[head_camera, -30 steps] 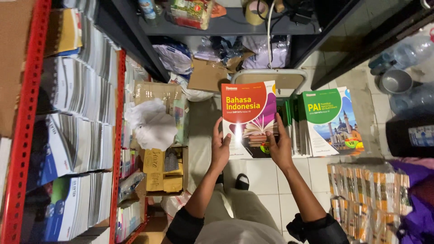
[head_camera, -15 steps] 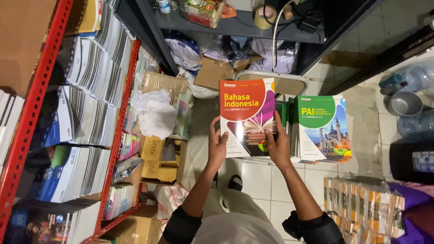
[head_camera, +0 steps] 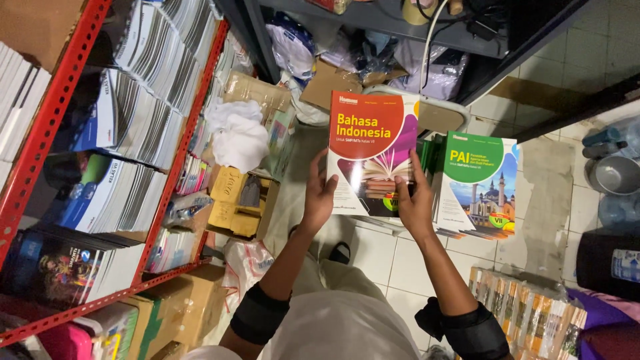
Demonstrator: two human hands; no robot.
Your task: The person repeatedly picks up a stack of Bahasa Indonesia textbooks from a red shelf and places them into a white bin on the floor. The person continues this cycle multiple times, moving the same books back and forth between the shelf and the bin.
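while both hands grip it, the red-covered textbook sits just above centre frame, cover facing the camera. the left hand clasps its lower left edge, fingers closed around the side. the right hand clasps the lower right corner, thumb laid flat on the cover.

surroundings:
- one green-covered textbook tops a stack just right of the held book, touching its right edge; further green spines show between the two.
- one red metal shelving unit fills the left side of the frame, loaded with rows of book spines; the count of volumes cannot be told.
- one white crumpled cloth rests at upper centre-left, beside the shelf upright.
- one open cardboard box sits left of the left hand, on the floor clutter.
- one bundle of wrapped booklets lies at lower right, near the right forearm.
- one grey shelf spans the top of the frame, with bags and cable beneath it.
- two plastic bottles stand at the right edge, above a metal bowl.

the tiled floor shows below the held book, between the forearms.
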